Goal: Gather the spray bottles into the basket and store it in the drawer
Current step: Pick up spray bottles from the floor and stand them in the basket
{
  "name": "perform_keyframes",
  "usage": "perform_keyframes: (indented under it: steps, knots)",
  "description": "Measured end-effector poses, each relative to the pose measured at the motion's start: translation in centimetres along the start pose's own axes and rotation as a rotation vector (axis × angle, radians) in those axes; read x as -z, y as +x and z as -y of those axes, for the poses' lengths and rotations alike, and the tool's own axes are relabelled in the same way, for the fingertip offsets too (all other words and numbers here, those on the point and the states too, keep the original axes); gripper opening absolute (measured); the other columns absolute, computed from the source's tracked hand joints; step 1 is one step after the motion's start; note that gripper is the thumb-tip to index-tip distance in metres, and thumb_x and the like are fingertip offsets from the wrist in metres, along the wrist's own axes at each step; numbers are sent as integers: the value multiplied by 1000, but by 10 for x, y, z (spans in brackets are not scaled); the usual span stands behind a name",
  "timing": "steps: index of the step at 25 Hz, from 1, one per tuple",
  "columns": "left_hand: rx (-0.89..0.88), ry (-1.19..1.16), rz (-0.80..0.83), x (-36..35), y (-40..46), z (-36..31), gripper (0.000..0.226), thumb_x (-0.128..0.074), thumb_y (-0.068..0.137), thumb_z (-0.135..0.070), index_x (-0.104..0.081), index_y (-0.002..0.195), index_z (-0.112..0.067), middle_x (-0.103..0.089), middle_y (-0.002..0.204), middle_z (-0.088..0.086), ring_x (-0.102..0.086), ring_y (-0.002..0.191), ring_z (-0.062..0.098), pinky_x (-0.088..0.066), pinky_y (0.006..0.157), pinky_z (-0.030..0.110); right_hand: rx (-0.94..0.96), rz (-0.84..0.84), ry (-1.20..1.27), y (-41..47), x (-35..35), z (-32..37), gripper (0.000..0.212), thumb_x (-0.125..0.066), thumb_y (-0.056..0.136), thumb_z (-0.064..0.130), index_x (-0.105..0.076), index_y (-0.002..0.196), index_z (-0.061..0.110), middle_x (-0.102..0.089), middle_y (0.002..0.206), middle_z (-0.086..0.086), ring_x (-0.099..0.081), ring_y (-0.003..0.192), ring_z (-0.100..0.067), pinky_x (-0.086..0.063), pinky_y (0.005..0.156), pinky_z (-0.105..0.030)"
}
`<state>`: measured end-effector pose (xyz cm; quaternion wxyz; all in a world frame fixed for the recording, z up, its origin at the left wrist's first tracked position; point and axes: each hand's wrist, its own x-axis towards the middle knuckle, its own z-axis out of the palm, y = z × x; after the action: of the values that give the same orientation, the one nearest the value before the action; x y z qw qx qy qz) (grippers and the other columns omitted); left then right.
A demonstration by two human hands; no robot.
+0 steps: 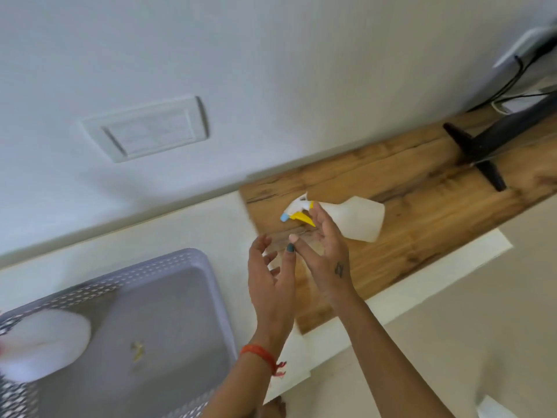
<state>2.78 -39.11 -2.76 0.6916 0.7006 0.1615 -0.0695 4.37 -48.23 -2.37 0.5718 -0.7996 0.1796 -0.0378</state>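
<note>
Here, gathering continues: both the left hand [268,285] and right hand [324,254] reach, spread and empty, toward the spray bottle [349,218] lying on the bench [422,212]; next, grasp it and carry it to the basket [193,260].

A white wall [271,70] carries a blank plate [147,129]. Below it runs a wooden top [422,206] with a black stand [479,152] and cables [512,82].

A: How do we read the left hand [270,280]?
B: We see it raised edge-on, fingers spread, empty, an orange thread at the wrist.
A: And the right hand [324,254]?
B: We see it extended beside the left, fingers loosely parted, gripping nothing.
</note>
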Motion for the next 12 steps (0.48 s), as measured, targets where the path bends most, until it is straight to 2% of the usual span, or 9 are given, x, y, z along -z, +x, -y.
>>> perform_keyframes:
  steps: [3, 6, 9, 12]
  knots:
    - [199, -40, 93, -51, 19, 12, 39, -54, 90, -37, -43, 126, -27, -52, 129, -3, -54, 110, 13, -48, 92, 32, 64, -140, -259, 41, 39, -21, 68, -60, 79, 43, -35, 140, 30, -46, 139, 3, -38, 127, -12, -34, 98, -27]
    - [449, -126, 187, -94, 39, 20, 50, -51, 90, -41, -37, 135, -24, -50, 132, -2, -50, 119, 20, -41, 104, 45, 129, -197, -668, 86, 72, -46, 66, -63, 80, 38, -39, 139, 20, -45, 142, -8, -32, 133, -26, -31, 107, -43]
    - [586, -215, 308, -122, 56, 25, 52, -43, 92, -47, -34, 139, -28, -46, 136, -6, -46, 125, 22, -42, 97, 42, 0, -123, -897, 112, 88, -68, 65, -58, 81, 48, -39, 139, 25, -37, 149, -8, -24, 139, -31, -20, 112, -51]
    - [594, -254, 376, -134, 63, 31, 45, -37, 93, -51, -44, 133, -30, -56, 131, -5, -56, 115, 20, -46, 89, 43, -25, -78, -849, 115, 89, -79, 66, -56, 79, 56, -44, 136, 25, -46, 142, -6, -33, 130, -32, -33, 101, -45]
